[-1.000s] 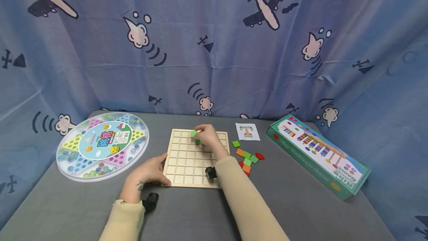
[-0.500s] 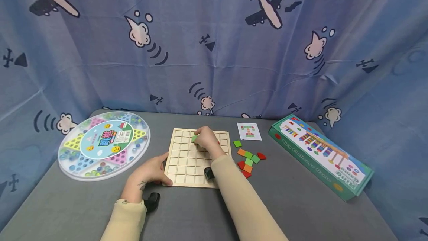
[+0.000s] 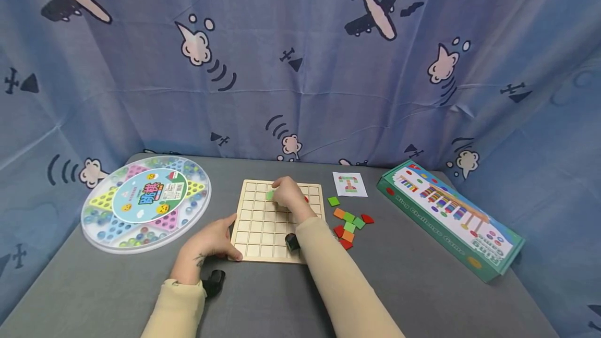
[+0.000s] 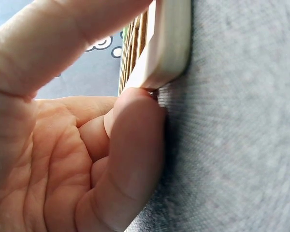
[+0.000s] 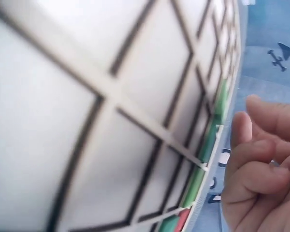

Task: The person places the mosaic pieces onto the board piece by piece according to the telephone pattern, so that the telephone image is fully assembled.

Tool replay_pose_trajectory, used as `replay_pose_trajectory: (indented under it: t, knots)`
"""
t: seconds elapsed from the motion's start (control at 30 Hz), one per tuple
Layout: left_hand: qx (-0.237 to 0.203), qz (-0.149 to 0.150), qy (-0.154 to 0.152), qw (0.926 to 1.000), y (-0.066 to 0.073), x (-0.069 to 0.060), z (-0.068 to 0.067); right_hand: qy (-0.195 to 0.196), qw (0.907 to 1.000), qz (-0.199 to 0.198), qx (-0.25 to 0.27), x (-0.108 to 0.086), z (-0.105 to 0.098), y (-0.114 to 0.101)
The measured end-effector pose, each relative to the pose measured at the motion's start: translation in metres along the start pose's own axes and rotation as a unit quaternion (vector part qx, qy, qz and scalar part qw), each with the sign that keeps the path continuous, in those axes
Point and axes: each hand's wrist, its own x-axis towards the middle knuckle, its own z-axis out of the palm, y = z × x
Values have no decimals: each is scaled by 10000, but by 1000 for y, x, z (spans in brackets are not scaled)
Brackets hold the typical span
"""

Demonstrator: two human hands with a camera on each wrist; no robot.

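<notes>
A pale wooden grid board lies mid-table. My left hand holds its left edge near the front corner; in the left wrist view, bent fingers touch the board's corner. At the board's far rows is my right hand, beside a green square tile lying in the grid. In the right wrist view, its thumb and forefinger are a little apart, with nothing visible between them, near the green tile. A red piece shows past the hand, which hides other laid pieces in the head view.
Loose orange, green and red pieces lie right of the board, with a lone green tile. Behind them sits a printed pattern card. A round marble game stands left, a green game box right. A curtain hangs behind.
The green tile, earlier pinched above the board, has come down into the grid, and my right fingers have let it go. The left hand keeps its place at the board's edge.
</notes>
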Motion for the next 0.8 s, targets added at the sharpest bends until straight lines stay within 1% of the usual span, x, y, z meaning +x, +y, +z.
replay_pose_trajectory:
  t: [0.13, 0.17, 0.23, 0.33, 0.43, 0.5, 0.57, 0.63, 0.8]
  knots:
    - [8, -24, 2, 10000, -1, 1, 1, -26, 9975, -240, 670, -9, -10, -1]
    - [23, -26, 1, 10000, -1, 1, 1, 15, 9959, -341, 836, -11, -13, -1]
    - [56, -21, -1, 10000, -2, 1, 1, 116, 9898, -544, 1313, -17, -21, -1]
    - [110, 16, -13, 9999, -2, 1, 0, 226, 9740, -856, 2085, -29, -34, 3]
    - [106, 53, -28, 9999, -2, 0, -1, 285, 9531, -1135, 2791, -42, -46, 11]
    - [62, 67, -36, 10000, -1, -1, -1, 317, 9401, -1291, 3139, -51, -54, 18]
    - [34, 80, -41, 10000, 0, -2, -1, 417, 9313, -1375, 3346, -60, -62, 27]
    - [9, 90, -48, 9999, 1, -3, -1, 559, 9249, -1401, 3490, -68, -71, 38]
    - [20, 84, -64, 9999, 1, -3, -1, 1184, 9140, -1243, 3675, -81, -93, 72]
